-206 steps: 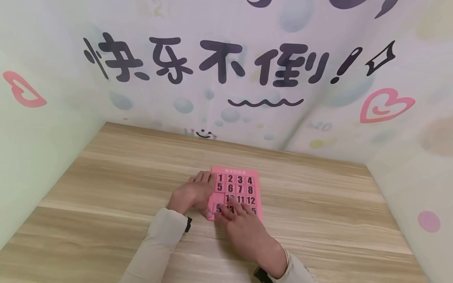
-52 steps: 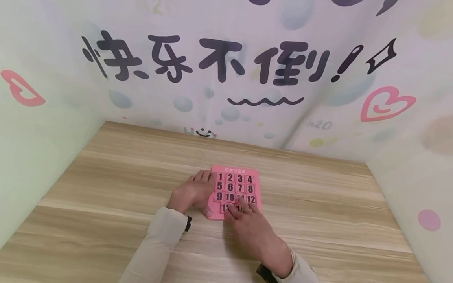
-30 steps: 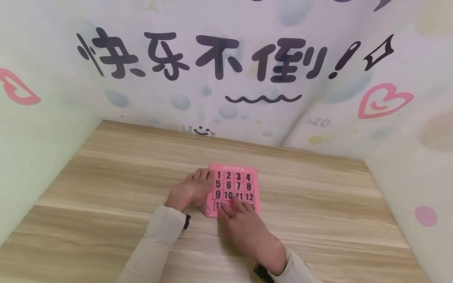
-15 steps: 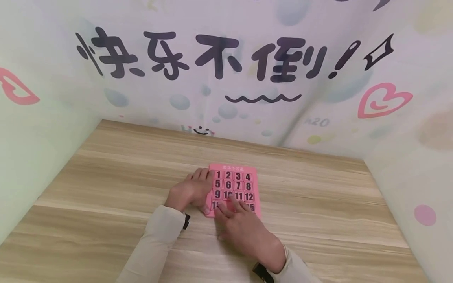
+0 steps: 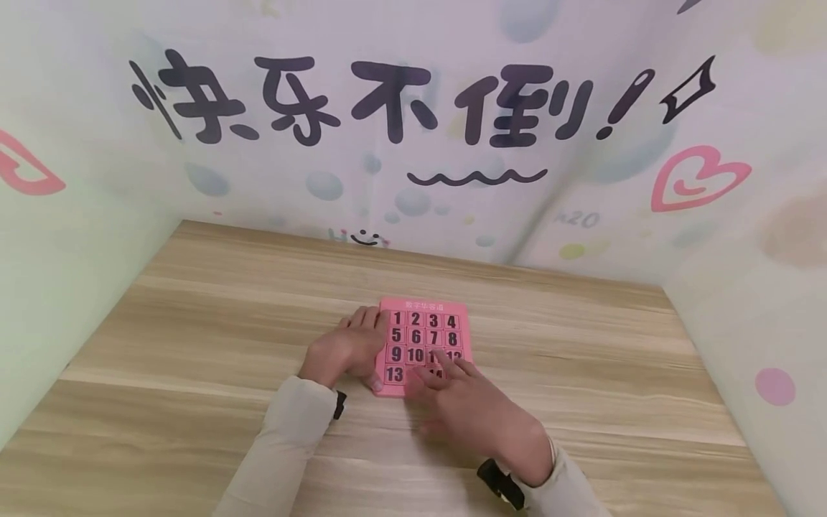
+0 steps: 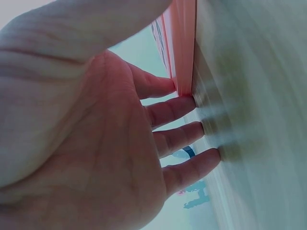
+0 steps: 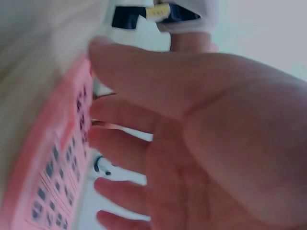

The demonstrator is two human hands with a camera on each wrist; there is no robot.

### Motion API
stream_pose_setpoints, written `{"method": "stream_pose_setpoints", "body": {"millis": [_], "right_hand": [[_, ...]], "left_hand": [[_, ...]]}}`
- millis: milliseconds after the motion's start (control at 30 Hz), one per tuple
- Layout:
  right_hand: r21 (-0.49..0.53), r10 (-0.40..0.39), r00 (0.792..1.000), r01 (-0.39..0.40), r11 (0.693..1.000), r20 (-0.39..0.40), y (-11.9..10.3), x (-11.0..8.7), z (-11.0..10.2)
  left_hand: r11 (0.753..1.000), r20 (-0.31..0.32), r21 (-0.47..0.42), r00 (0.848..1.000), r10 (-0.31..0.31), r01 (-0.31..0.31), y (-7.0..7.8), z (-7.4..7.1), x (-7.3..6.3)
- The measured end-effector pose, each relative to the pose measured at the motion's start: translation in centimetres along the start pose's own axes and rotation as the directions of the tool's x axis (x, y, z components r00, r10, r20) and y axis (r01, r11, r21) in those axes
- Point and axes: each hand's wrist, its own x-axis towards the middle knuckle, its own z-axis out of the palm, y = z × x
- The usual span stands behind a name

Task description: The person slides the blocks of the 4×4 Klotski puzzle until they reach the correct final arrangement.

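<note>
A pink sliding number puzzle lies flat on the wooden table in the head view. Its top three rows read 1 to 12, with 11 and 12 partly covered. In the bottom row, tile 13 sits in the left corner, a gap shows to its right, and tile 14 is half hidden. My left hand touches the puzzle's left edge, fingers fairly straight, thumb by the near left corner. My right hand is over the lower right part, fingertips at the tiles; it hides the bottom right corner.
The wooden table extends around the puzzle. A white cloth printed with large dark characters hangs behind it, and pale walls stand at both sides. Each wrist wears a black strap below a light sleeve.
Tile 9 has gone up into the third row, and tile 13 has slid left into the bottom corner. Lately my right hand shifted right, uncovering 13. My left hand stays at the edge.
</note>
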Motion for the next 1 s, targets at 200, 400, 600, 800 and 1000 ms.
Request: {"method": "stream_pose_setpoints", "body": {"millis": [200,400,600,800,1000], "right_hand": [[0.009,0.012,1.0,-0.013,1.0,0.019,0.9,-0.6,-1.1],[-0.034,0.007,1.0,-0.007,0.999,0.025,1.1,-0.6,-0.8],[-0.098,-0.038,0.994,0.028,0.995,-0.098,1.5,-1.0,1.3],[-0.162,-0.06,0.985,0.033,0.986,-0.162,2.5,-2.1,2.9],[-0.164,-0.071,0.993,0.055,0.985,-0.098,3.0,-2.6,3.2]], "left_hand": [[1.0,0.001,0.001,1.0,0.002,-0.002,-0.1,-0.2,0.0],[1.0,-0.001,0.011,1.0,0.017,-0.017,-0.2,-0.1,0.1],[0.999,-0.004,0.034,0.999,0.035,-0.035,0.0,0.2,0.3],[1.0,-0.011,0.017,1.0,0.014,-0.014,0.1,0.3,0.1],[0.996,0.003,-0.087,1.0,0.003,-0.003,-0.6,0.6,-0.5]]}}
